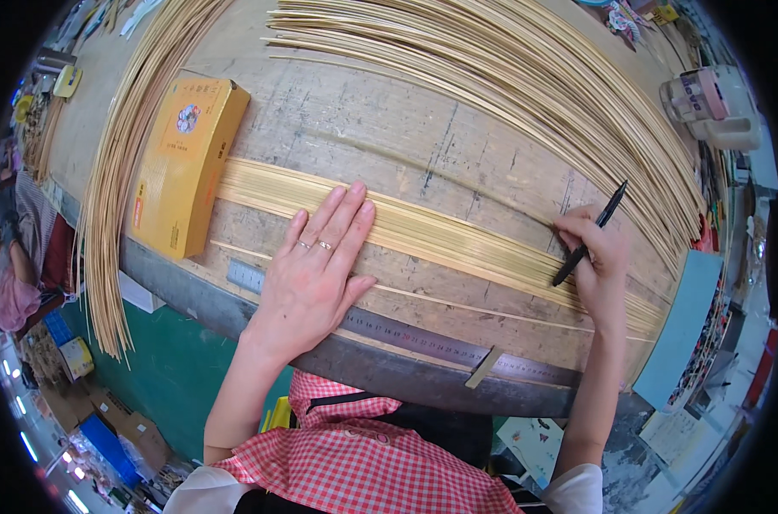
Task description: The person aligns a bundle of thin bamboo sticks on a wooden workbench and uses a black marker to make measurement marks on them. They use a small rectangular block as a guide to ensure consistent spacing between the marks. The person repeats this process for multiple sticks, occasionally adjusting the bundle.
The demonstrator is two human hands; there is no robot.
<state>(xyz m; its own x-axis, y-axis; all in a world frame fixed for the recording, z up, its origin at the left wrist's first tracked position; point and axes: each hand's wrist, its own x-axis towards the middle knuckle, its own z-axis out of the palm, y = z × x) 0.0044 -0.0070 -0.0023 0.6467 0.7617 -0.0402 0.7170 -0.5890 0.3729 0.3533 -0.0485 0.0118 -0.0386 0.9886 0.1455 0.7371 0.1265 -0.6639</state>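
Observation:
My left hand, with two rings on it, lies flat over a band of thin bamboo strips set side by side on the wooden tabletop. Its fingers are stretched out and press on the strips. A black pen is tucked in my right hand, which is closed near the band's right part. The thumb and forefinger also pinch the end of a single bamboo strip, blurred by motion. The band's left end meets a yellow box. One loose strip lies nearer me, alongside a metal ruler.
Long bundles of bamboo strips lie at the left and across the far side. A blue-green block stands at the table's right end. Clear plastic jars sit far right. A dark rounded edge borders the table's near side.

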